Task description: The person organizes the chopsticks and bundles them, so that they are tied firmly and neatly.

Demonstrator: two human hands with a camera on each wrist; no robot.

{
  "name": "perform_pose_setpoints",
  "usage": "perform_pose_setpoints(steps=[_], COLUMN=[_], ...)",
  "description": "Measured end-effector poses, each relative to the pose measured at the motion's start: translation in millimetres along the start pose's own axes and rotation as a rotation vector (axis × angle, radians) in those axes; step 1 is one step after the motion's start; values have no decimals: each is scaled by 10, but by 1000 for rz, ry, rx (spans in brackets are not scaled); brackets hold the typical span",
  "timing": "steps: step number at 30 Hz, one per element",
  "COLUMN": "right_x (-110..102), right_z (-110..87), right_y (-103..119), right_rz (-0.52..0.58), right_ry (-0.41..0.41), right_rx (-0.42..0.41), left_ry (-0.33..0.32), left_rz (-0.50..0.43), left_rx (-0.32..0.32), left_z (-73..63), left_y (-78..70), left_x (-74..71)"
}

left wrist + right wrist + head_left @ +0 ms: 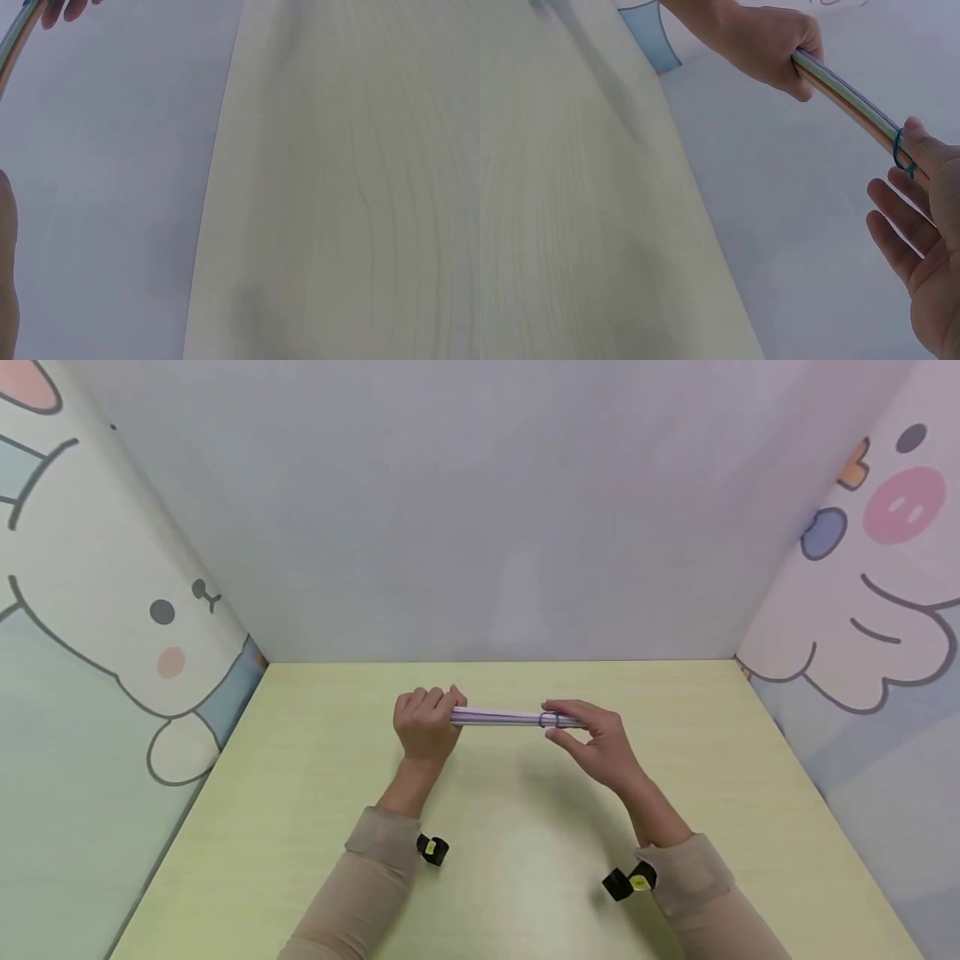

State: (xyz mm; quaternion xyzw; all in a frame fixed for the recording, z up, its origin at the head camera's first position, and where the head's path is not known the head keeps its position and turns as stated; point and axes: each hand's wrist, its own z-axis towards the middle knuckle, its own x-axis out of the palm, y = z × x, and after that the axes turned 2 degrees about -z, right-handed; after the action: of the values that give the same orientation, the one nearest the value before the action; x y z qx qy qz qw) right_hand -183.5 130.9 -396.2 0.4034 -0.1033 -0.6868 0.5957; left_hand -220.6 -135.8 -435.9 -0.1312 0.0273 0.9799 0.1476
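Note:
A slim bundle of long, thin pastel sticks (495, 717), looking like drinking straws, is held level above the table. My left hand (429, 722) grips one end in a fist. A thin dark rubber band (898, 148) loops round the bundle near its other end. There the thumb and forefinger of my right hand (596, 739) pinch from either side, right at the band. In the right wrist view, the remaining fingers (894, 236) of that hand spread away from the bundle, which shows green, orange and purple strips (847, 97). Part of the end lies hidden behind the right hand.
Under the hands is a pale yellow table (480, 827), with a plain grey wall (480, 510) along its far edge. Cartoon-printed panels stand at left (97, 610) and right (885, 593). Small black devices hang at the left cuff (432, 850) and right cuff (628, 882).

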Motion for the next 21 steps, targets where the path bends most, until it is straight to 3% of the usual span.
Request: perform_pose_setpoints(steps=[5, 12, 18, 21], right_x=[40, 112, 47, 28], right_z=[-23, 23, -32, -58], right_y=[-188, -276, -312, -334], right_rz=[-14, -105, -66, -43], right_ry=[-86, -71, -125, -104], right_rx=[-96, -286, -241, -210], left_ry=[16, 18, 11, 15], left_rz=[5, -1, -4, -4], left_rx=[-2, 19, 10, 4], left_z=[19, 8, -8, -4], left_y=[0, -13, 39, 56], left_x=[-16, -12, -3, -12])
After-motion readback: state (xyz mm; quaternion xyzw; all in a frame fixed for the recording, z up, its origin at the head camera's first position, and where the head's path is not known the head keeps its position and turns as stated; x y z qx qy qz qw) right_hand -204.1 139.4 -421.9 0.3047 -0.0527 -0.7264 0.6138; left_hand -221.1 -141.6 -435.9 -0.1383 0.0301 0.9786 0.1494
